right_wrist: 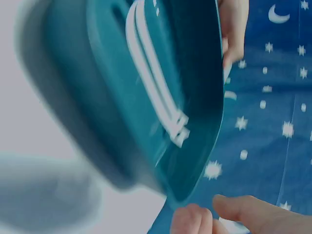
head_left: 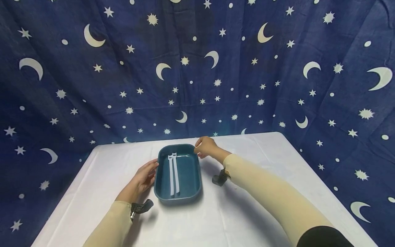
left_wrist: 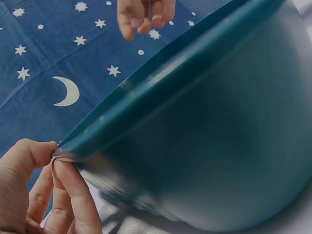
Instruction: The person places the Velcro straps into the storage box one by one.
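Note:
A teal rectangular tray (head_left: 191, 197) with rounded corners sits above the white table in the head view. Two white cable straps (head_left: 171, 175) with slotted heads lie side by side inside it, seen also as white straps (right_wrist: 156, 73) in the right wrist view. At the tray's left side, my left hand (head_left: 145, 176) pinches the rim between thumb and fingers, clearest in the left wrist view, where the hand (left_wrist: 53, 190) is close. My right hand (head_left: 207, 146) is by the far right corner, fingers loosely bent, the fingertips (right_wrist: 187, 217) just off the rim.
A white cloth covers the table (head_left: 256, 219), whose far edge meets a dark blue curtain (head_left: 197, 75) printed with moons and stars. Black straps (head_left: 142, 207) are on both wrists, over cream sleeves (head_left: 265, 185).

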`<state>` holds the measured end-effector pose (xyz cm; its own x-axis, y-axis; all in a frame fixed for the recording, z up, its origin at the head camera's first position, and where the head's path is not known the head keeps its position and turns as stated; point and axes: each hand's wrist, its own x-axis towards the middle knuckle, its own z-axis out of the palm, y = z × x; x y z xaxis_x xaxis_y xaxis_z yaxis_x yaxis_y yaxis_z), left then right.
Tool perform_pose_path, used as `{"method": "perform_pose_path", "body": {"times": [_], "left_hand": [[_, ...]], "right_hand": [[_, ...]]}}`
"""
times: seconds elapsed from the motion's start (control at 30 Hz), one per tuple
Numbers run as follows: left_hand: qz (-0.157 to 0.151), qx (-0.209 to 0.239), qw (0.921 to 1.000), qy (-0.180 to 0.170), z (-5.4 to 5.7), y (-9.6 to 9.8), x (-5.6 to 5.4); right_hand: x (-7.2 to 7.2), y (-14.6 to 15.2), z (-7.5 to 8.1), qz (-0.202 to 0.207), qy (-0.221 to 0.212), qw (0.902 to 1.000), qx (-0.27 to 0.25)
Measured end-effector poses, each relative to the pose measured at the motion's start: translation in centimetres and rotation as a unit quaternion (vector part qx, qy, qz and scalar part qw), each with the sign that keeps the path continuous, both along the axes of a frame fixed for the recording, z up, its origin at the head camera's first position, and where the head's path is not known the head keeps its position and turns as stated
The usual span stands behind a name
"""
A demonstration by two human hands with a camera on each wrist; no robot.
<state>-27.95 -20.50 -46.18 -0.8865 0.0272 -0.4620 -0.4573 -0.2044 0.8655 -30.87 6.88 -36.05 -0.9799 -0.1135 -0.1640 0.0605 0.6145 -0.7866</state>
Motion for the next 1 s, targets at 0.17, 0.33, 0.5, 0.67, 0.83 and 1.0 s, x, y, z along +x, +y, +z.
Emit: {"method": "perform_pose_path", "body": {"times": [0.17, 0.33, 0.5, 0.67, 0.83, 1.0], "left_hand": [[-0.004, 0.002, 1.0000, -0.002, -0.1, -0.1, -0.1], [-0.009, 0.004, 0.9999, -0.005, -0.3, -0.2, -0.2], [-0.013, 0.005, 0.9999, -0.009, -0.3, -0.4, -0.4], [-0.009, 0.009, 0.9999, -0.010, -0.2, -0.3, -0.4], [-0.005, 0.003, 0.9999, -0.012, -0.2, -0.2, -0.3], [-0.004, 0.000, 1.0000, -0.006, -0.1, -0.1, -0.2]], "right_hand": [[-0.8, 3.9, 0.3, -0.023, 0.005, 0.9996, 0.016], [-1.1, 7.4, 0.5, -0.046, -0.003, 0.9981, 0.041], [-1.0, 10.2, 0.3, -0.074, -0.011, 0.9956, 0.056], [-0.9, 12.3, -0.7, -0.098, -0.041, 0.9930, 0.050], [-0.8, 14.1, -2.0, -0.117, -0.073, 0.9905, -0.001], [-0.9, 15.1, -3.5, -0.140, -0.092, 0.9858, -0.016]]}}
